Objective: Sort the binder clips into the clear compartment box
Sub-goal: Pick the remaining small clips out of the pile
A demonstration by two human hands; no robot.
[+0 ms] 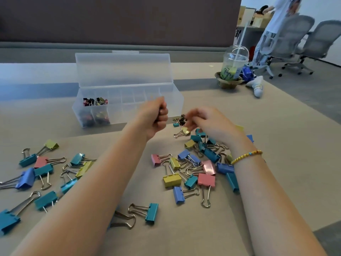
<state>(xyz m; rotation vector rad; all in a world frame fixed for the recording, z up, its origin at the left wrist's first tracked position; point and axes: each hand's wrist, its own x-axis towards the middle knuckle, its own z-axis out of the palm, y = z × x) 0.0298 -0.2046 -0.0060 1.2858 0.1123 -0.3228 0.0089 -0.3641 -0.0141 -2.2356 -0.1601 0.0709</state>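
Centrally, at about twelve o'clock from the forearms, the left hand (pixel 156 115) hangs as a curled fist just in front of the clear compartment box (pixel 127 100); whether it holds anything inside the fist I cannot tell, since the fingers hide the palm; at one o'clock the right hand (pixel 208 124) reaches down with thumb and fingertips pinching a small yellow binder clip (pixel 185 130), whose wire handles point toward nine o'clock; that wrist wears a yellow beaded bracelet (pixel 246 156); the box stands on the tan table covering (pixel 276 163) with its lid (pixel 123 69) tipped upright at the back, and only its two leftmost compartments hold small dark clips (pixel 95 102); a heap of larger binder clips (pixel 195 167) in blue, teal, pink and yellow lies at three o'clock beneath the right forearm, and a second scatter of clips (pixel 42 169) spreads at nine o'clock, left of the left forearm; a lone teal clip (pixel 151 213) sits at six o'clock between the arms; far off at two o'clock stands a domed plastic cup (pixel 234 65) with a straw.
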